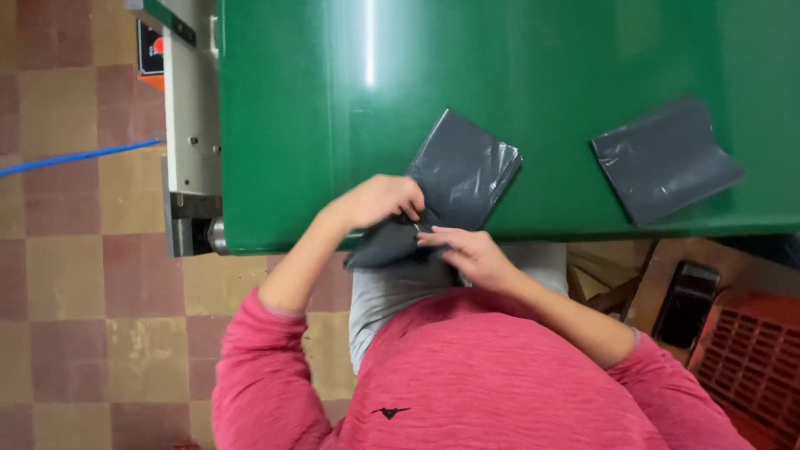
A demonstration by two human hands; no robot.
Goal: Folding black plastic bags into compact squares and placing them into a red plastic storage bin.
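I have the dark grey plastic bag [457,179] at the near edge of the green surface [317,108], frame centre; my left hand [379,202] and right hand [471,252] pinch its lower end, fold unfinished. A second grey bag [664,158] lies flat at right, apparently done

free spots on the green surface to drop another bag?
Bare green surface spans from the metal frame to the folded grey bag, and between that bag and the second grey bag. The near edge is crowded: left hand and right hand grip the folded bag there.
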